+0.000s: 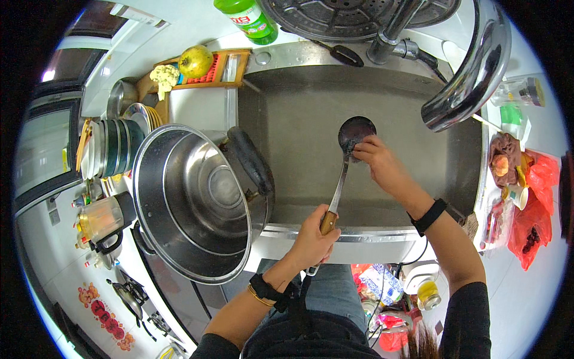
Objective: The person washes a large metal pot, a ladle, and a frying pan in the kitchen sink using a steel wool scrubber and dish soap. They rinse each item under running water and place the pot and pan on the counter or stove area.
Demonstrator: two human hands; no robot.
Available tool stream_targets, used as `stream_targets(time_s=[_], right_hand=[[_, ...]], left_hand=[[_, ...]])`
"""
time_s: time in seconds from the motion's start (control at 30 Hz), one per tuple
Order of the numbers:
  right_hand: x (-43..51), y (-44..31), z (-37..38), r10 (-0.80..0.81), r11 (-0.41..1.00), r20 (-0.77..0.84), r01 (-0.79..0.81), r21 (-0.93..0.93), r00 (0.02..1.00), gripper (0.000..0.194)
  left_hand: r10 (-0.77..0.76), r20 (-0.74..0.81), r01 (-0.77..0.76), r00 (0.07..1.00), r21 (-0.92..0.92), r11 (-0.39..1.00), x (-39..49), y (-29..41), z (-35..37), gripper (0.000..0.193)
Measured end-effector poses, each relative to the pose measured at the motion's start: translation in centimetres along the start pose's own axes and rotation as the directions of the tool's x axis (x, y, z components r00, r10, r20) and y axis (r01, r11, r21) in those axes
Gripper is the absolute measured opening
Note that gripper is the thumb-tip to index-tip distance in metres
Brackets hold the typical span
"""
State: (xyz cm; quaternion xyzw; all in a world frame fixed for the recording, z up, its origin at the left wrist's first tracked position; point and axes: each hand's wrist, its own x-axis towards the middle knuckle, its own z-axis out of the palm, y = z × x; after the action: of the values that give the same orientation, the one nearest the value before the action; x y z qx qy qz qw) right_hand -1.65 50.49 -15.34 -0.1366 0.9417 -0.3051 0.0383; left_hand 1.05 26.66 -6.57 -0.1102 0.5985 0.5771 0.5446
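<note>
My left hand (314,238) grips the wooden handle of a ladle (339,186) near the sink's front edge. The ladle's dark round bowl (355,128) points away from me over the stainless steel sink (305,170). Fingers of my right hand (379,161) touch the near right rim of that bowl; whether they pinch anything is hidden. To the left, a large steel pot (193,211) leans tilted with its mouth towards me, its body reaching over the sink's left edge. A dark handle (249,159) shows on the pot's sink side.
A chrome faucet (471,89) arches over the sink's right side. Behind it stand a green detergent bottle (251,22) and a black perforated rack (341,18). Stacked bowls (114,148), a blender jug (103,217), a cauliflower piece (164,80) and red plastic bags (533,215) line the sides.
</note>
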Motion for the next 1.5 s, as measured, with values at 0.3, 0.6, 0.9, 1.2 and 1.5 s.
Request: stream_targets(time_s=[0.3, 0.6, 0.9, 1.2, 1.5], right_hand=[[-0.4, -0.9, 1.4, 0.083, 0.996, -0.1, -0.081, 0.025, 0.992, 0.044], [-1.2, -4.7, 1.7, 0.033, 0.987, -0.188, -0.002, 0.159, 0.982, 0.049], [-1.3, -6.3, 2.4, 0.058, 0.997, -0.115, -0.052, 0.052, 0.992, 0.055], [0.5, -4.3, 3.3, 0.288, 0.957, -0.143, -0.289, 0.009, 0.947, 0.049], [-0.5, -5.8, 4.5, 0.162, 0.976, -0.226, -0.189, -0.106, 0.961, 0.05]], left_hand=[[-0.019, 0.05, 0.024, 0.999, -0.101, 0.995, -0.1, 0.1, -0.3, 0.024], [-0.035, 0.062, 0.046, 0.997, -0.19, 0.981, 0.5, 0.4, 0.0, 0.025], [-0.029, 0.067, 0.045, 0.997, -0.245, 0.968, 0.8, 0.5, -0.3, 0.026], [-0.005, 0.052, 0.015, 0.999, -0.185, 0.983, 1.2, -0.1, 0.2, 0.026], [-0.046, 0.069, 0.061, 0.997, -0.23, 0.971, 0.9, -0.4, -0.3, 0.028]])
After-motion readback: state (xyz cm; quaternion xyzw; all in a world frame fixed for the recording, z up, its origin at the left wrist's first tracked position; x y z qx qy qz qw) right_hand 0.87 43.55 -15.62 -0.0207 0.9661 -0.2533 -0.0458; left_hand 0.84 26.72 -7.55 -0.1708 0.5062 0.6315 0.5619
